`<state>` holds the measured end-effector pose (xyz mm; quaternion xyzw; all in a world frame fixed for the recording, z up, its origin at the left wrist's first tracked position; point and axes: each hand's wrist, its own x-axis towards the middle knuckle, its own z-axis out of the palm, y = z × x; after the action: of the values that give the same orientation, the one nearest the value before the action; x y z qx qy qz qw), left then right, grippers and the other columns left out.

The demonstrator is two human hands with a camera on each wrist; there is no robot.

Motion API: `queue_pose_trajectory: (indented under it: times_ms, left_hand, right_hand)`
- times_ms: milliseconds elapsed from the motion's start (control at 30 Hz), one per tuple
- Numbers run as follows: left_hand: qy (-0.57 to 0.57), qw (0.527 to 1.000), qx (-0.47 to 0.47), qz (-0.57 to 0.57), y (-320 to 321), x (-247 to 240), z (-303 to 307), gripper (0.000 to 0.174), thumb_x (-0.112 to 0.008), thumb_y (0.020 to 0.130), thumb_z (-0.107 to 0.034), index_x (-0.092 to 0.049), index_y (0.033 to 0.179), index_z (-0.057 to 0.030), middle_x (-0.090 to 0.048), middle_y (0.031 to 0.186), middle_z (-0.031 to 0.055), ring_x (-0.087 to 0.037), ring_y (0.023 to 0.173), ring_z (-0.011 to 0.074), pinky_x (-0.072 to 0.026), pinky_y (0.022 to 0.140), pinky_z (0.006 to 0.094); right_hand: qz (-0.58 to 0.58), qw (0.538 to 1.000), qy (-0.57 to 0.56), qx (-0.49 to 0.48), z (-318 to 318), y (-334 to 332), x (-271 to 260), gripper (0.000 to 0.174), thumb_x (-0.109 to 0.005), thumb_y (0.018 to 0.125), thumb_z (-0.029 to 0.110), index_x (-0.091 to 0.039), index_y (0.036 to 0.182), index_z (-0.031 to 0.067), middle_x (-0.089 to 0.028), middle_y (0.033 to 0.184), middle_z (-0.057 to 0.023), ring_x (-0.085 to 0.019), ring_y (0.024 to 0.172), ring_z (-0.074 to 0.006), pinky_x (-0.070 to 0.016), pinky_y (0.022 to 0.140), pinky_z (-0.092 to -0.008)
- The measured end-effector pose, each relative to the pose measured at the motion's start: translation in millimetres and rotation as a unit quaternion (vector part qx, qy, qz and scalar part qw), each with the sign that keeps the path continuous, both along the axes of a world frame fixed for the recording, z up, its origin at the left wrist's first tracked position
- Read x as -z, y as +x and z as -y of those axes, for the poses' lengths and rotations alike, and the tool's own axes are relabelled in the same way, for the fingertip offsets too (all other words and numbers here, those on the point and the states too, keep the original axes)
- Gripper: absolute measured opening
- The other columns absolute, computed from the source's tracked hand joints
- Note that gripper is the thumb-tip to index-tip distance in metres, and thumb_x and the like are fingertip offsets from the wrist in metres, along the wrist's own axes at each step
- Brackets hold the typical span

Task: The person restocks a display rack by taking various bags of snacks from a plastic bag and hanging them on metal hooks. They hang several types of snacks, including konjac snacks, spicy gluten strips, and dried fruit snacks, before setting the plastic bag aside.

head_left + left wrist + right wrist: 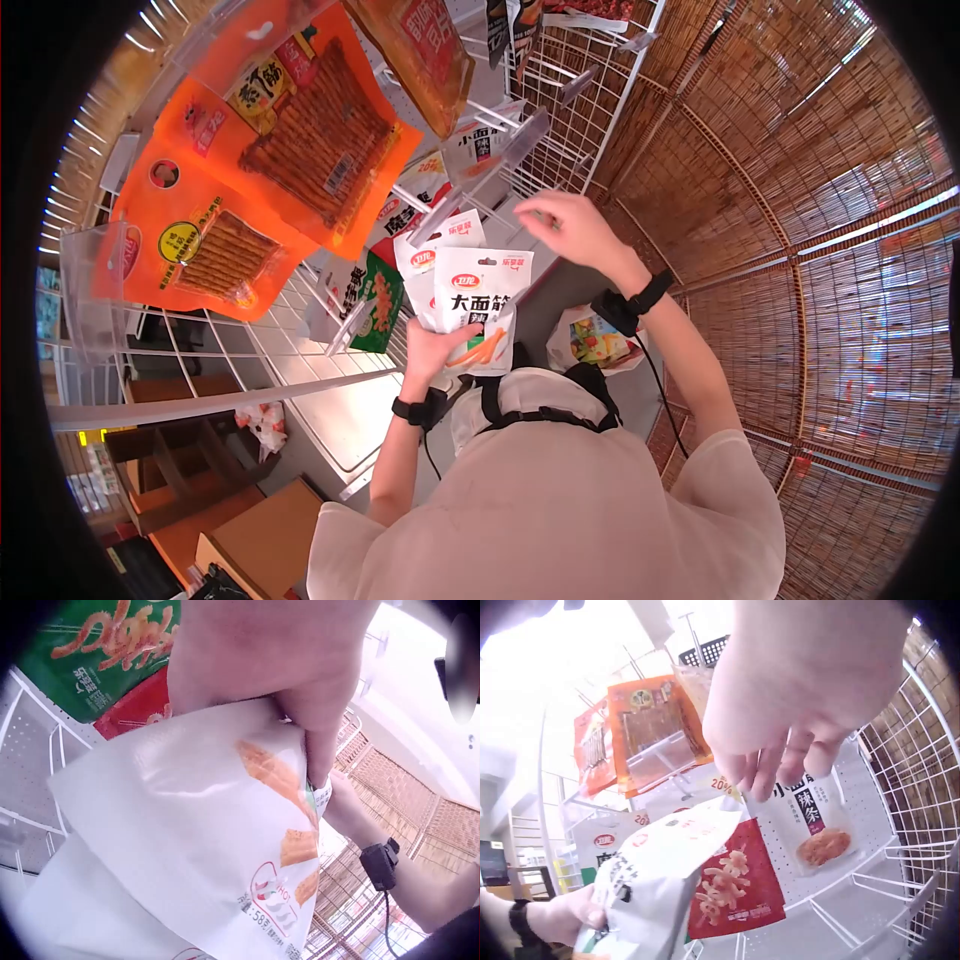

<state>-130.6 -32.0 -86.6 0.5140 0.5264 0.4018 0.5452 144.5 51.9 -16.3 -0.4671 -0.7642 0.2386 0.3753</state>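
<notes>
My left hand [430, 350] grips white snack bags [470, 342] by their lower left side, thumb across the front one. A second white bag [415, 258] shows behind it, its top fanned out to the left. In the left wrist view the bag front [195, 772] bulges below the hand, with orange snack sticks printed on it. My right hand [575, 230] is raised beside the display hooks, fingers loosely bent and holding nothing. Behind it in the right wrist view hang a white snack bag [821, 832] and a red snack bag [739, 889].
Large orange snack bags [320, 130] hang at the upper left, above a green bag [381, 300]. Metal hooks with clear tag holders [525, 138] jut out from the rack. A wire grid [590, 110] and woven blinds [780, 200] stand to the right. A plastic bag [595, 340] lies low down.
</notes>
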Motion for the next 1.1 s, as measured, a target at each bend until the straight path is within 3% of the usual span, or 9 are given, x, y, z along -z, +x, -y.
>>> queue_pose_trajectory:
  times_ms: [133, 267, 400, 467, 600, 667, 867, 1000, 1100]
  left_hand:
    - [-0.003, 1.000, 0.024, -0.017, 5, 0, -4, 0.037, -0.086, 0.066, -0.011, -0.070, 0.096, 0.0053, -0.073, 0.091, 0.0094, -0.068, 0.079, 0.0124, -0.0550, 0.073, 0.0289]
    - [0.005, 0.998, 0.038, -0.056, 10, -3, -5, 0.039, -0.087, 0.065, -0.014, -0.070, 0.095, 0.0055, -0.073, 0.089, 0.0096, -0.068, 0.078, 0.0119, -0.0551, 0.072, 0.0287]
    - [0.035, 0.993, 0.063, -0.090, 10, -4, -2, 0.039, -0.087, 0.065, -0.015, -0.070, 0.094, 0.0055, -0.074, 0.087, 0.0103, -0.069, 0.077, 0.0126, -0.0552, 0.071, 0.0295]
    - [0.074, 0.990, 0.088, -0.087, 9, -5, -1, 0.041, -0.087, 0.065, -0.016, -0.070, 0.096, 0.0044, -0.074, 0.088, 0.0106, -0.070, 0.078, 0.0136, -0.0549, 0.072, 0.0302]
    - [0.078, 0.985, 0.113, -0.108, 5, -5, -1, 0.043, -0.087, 0.064, -0.016, -0.070, 0.098, 0.0042, -0.073, 0.089, 0.0118, -0.070, 0.078, 0.0153, -0.0546, 0.072, 0.0305]
    - [0.097, 0.982, 0.121, -0.110, 5, -4, 0, 0.043, -0.087, 0.065, -0.015, -0.070, 0.099, 0.0041, -0.073, 0.089, 0.0122, -0.070, 0.079, 0.0166, -0.0546, 0.072, 0.0307]
    - [0.115, 0.976, 0.137, -0.125, 4, -3, -5, 0.043, -0.085, 0.065, -0.014, -0.070, 0.102, 0.0026, -0.072, 0.092, 0.0138, -0.071, 0.081, 0.0205, -0.0545, 0.073, 0.0319]
    - [0.114, 0.973, 0.142, -0.144, 7, -5, -7, 0.043, -0.084, 0.065, -0.013, -0.070, 0.102, 0.0019, -0.071, 0.095, 0.0139, -0.071, 0.084, 0.0218, -0.0544, 0.074, 0.0326]
    - [0.163, 0.955, 0.169, -0.183, 9, -3, -10, 0.042, -0.084, 0.065, -0.012, -0.071, 0.102, 0.0019, -0.071, 0.096, 0.0139, -0.070, 0.086, 0.0226, -0.0541, 0.075, 0.0325]
  right_hand:
    - [0.043, 0.991, -0.076, -0.105, 18, -11, -11, 0.026, -0.067, 0.086, 0.031, -0.069, 0.101, 0.0090, -0.069, 0.090, -0.0081, -0.063, 0.066, -0.0263, -0.0497, 0.064, -0.0339]
    - [0.073, 0.989, -0.092, -0.087, 25, -16, -11, 0.027, -0.068, 0.084, 0.031, -0.070, 0.097, 0.0074, -0.069, 0.091, -0.0136, -0.066, 0.078, -0.0312, -0.0507, 0.068, -0.0365]
    - [0.072, 0.990, -0.056, -0.110, 26, -12, -9, 0.026, -0.068, 0.084, 0.030, -0.070, 0.094, 0.0053, -0.070, 0.088, -0.0120, -0.066, 0.074, -0.0305, -0.0509, 0.066, -0.0370]
    - [-0.004, 0.983, -0.146, -0.107, 26, -13, -13, 0.024, -0.071, 0.084, 0.021, -0.070, 0.103, 0.0064, -0.070, 0.088, -0.0092, -0.064, 0.066, -0.0209, -0.0493, 0.063, -0.0293]
    - [-0.027, 0.992, -0.125, -0.013, 25, -24, -24, 0.026, -0.072, 0.083, 0.017, -0.069, 0.106, 0.0049, -0.069, 0.086, -0.0077, -0.060, 0.064, -0.0150, -0.0475, 0.060, -0.0259]
    - [-0.050, 0.999, 0.004, -0.020, 22, -28, -20, 0.030, -0.072, 0.083, 0.021, -0.068, 0.107, 0.0046, -0.069, 0.089, -0.0124, -0.064, 0.068, -0.0204, -0.0490, 0.061, -0.0292]
    - [0.053, 0.994, -0.062, -0.071, 21, -25, -31, 0.030, -0.069, 0.084, 0.024, -0.068, 0.105, 0.0036, -0.068, 0.084, -0.0193, -0.066, 0.071, -0.0336, -0.0516, 0.063, -0.0355]
    - [0.068, 0.992, -0.094, -0.058, 27, -27, -39, 0.029, -0.068, 0.084, 0.022, -0.068, 0.105, 0.0024, -0.067, 0.081, -0.0203, -0.066, 0.069, -0.0345, -0.0521, 0.066, -0.0362]
    - [0.069, 0.985, -0.154, -0.029, 31, -30, -42, 0.026, -0.067, 0.085, 0.021, -0.067, 0.103, 0.0020, -0.067, 0.076, -0.0180, -0.067, 0.063, -0.0278, -0.0529, 0.060, -0.0336]
